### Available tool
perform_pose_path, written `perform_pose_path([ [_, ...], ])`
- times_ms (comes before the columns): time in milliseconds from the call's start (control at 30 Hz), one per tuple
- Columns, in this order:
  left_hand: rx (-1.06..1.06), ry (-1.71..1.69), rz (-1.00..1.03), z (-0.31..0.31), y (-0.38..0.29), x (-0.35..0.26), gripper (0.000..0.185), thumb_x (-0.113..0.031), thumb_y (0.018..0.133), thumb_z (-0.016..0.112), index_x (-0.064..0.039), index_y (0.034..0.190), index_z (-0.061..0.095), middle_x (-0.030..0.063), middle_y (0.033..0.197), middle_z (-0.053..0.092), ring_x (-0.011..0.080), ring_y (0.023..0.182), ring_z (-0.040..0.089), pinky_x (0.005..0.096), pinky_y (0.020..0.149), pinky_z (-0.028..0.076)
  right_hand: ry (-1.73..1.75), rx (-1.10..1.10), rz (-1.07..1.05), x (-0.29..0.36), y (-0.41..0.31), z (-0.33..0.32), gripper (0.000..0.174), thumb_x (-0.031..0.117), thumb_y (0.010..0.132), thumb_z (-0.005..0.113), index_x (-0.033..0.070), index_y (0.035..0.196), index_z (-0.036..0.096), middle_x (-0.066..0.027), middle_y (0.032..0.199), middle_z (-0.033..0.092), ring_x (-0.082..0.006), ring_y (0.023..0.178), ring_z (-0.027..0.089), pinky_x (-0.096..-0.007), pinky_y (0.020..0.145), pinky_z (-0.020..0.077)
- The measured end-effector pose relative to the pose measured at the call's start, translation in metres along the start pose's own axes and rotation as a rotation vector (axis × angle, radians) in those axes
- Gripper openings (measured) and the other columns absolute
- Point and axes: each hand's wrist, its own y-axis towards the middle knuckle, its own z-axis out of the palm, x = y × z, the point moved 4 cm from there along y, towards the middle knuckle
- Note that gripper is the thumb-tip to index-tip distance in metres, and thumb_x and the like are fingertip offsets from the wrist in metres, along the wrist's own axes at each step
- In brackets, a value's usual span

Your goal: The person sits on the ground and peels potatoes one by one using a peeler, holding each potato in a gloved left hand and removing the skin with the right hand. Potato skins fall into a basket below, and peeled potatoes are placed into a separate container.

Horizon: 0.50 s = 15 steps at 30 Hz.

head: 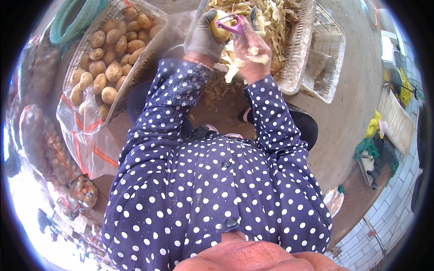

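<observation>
My left hand, in a grey glove, is closed around a peeled, pale yellow potato. My bare right hand grips a purple Y-shaped vegetable peeler, its metal blade lying over the potato's right side. Strips of pale peel cling to the back of my right hand and wrist. Both hands are above the near end of a plastic crate heaped with potato peelings. How much of the potato still has skin on its far side is hidden.
On the left stands a plastic crate of unpeeled potatoes, a clear plastic bag draped over its near corner. Another white crate sits at the right. Filled sacks line the far left. Peel scraps litter the floor between my feet.
</observation>
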Motion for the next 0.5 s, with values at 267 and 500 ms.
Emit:
perform_pose_path([
  [267,-0.043,-0.028,-0.094,-0.002,-0.001,-0.006,0.047,-0.042,0.085,0.067,-0.005,0.112,0.058,0.0111,0.096,0.065,0.0287,0.083,0.065,0.0433,0.079,0.057,-0.115,0.029,-0.029,0.0,-0.033,-0.004,0.039,0.015,0.087,0.066,0.001,0.123,0.061,-0.0176,0.103,0.069,-0.0306,0.093,0.067,-0.0354,0.082,0.0528],
  [500,0.224,-0.086,-0.135,0.007,-0.002,-0.002,0.046,-0.035,0.085,0.069,-0.005,0.118,0.056,0.0126,0.108,0.063,0.0304,0.102,0.062,0.0498,0.092,0.051,0.179,0.041,0.121,-0.008,-0.022,-0.011,0.037,0.019,0.091,0.067,0.0,0.122,0.062,-0.0161,0.107,0.069,-0.0236,0.093,0.069,-0.0303,0.081,0.053],
])
